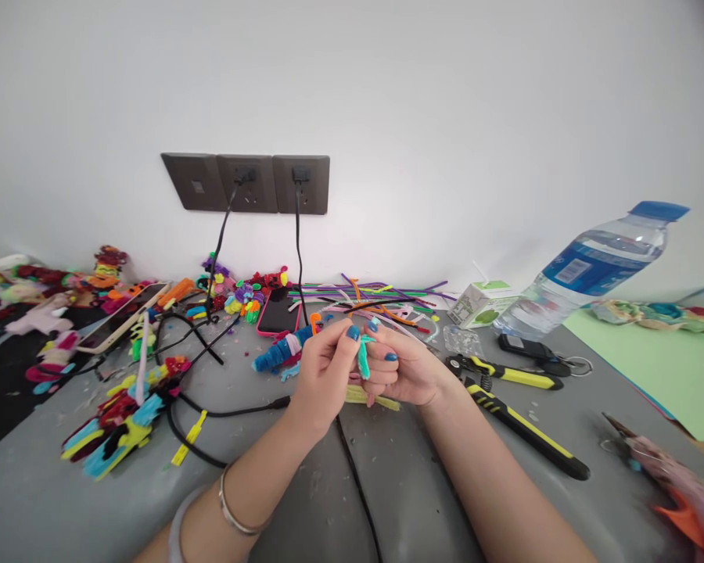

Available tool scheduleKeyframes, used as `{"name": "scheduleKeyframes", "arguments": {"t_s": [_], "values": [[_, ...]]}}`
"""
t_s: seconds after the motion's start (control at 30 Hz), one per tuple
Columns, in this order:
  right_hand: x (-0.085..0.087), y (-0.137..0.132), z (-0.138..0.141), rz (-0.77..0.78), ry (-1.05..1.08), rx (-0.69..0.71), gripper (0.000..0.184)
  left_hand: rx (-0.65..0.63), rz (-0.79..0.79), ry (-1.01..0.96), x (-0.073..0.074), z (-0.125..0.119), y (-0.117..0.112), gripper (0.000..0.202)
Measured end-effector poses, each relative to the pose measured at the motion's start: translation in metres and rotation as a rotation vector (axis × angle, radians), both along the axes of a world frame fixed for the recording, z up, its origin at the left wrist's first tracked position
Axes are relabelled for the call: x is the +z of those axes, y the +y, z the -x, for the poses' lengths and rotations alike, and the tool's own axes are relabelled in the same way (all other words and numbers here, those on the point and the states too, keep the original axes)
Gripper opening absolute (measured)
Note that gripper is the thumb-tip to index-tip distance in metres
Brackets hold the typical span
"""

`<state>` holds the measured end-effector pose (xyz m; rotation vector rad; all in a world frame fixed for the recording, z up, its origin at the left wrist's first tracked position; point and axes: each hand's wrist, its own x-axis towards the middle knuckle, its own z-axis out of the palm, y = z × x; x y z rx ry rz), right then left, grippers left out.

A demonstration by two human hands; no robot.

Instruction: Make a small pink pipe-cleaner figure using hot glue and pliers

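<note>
Above the middle of the grey table, my left hand (327,363) and my right hand (407,363) meet at the fingertips. Between them is a short bent piece of teal pipe cleaner (364,361). My left thumb and index finger pinch its upper part. The fingers of my right hand are curled closed against the same piece, and part of it is hidden by them. Just behind my left hand lies a blue wound pipe-cleaner piece (275,352). Yellow pipe cleaners (381,399) lie under my hands.
Loose pipe cleaners (387,293) lie along the wall. Yellow-black wire cutters (516,414), a drink carton (482,303) and a tilted water bottle (598,266) stand or lie at right. Pipe-cleaner figures (123,426), phones (278,311) and black cables (352,469) occupy the left and middle.
</note>
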<state>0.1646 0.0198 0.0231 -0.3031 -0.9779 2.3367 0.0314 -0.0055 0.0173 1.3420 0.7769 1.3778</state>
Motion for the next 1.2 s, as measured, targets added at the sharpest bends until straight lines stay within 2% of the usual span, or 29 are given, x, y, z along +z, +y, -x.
{"name": "scheduleKeyframes", "arguments": {"t_s": [0.1,0.23,0.37,0.6,0.7,1.0,1.2], "values": [[0.001,-0.001,0.003,0.002,0.014,-0.028,0.058,0.042,-0.020,0.034,0.001,0.001,0.001,0.046],[0.000,0.002,0.000,0.013,-0.095,-0.071,0.058,0.030,-0.112,0.201,0.002,0.007,0.008,0.046],[-0.002,0.007,-0.009,-0.005,-0.198,-0.036,0.051,0.020,-0.196,0.330,0.001,0.016,0.015,0.041],[-0.005,0.011,-0.014,0.028,-0.203,0.012,0.054,-0.018,-0.522,0.697,0.004,0.028,0.021,0.023],[-0.007,0.012,-0.013,0.039,-0.199,0.014,0.057,-0.029,-0.606,0.729,0.005,0.031,0.023,0.025],[-0.008,0.012,-0.014,0.024,-0.274,-0.101,0.050,-0.099,-0.523,0.827,0.010,0.035,0.023,0.018],[-0.005,0.010,-0.010,-0.054,-0.349,-0.178,0.047,-0.010,-0.655,0.815,0.011,0.032,0.022,0.023]]}}
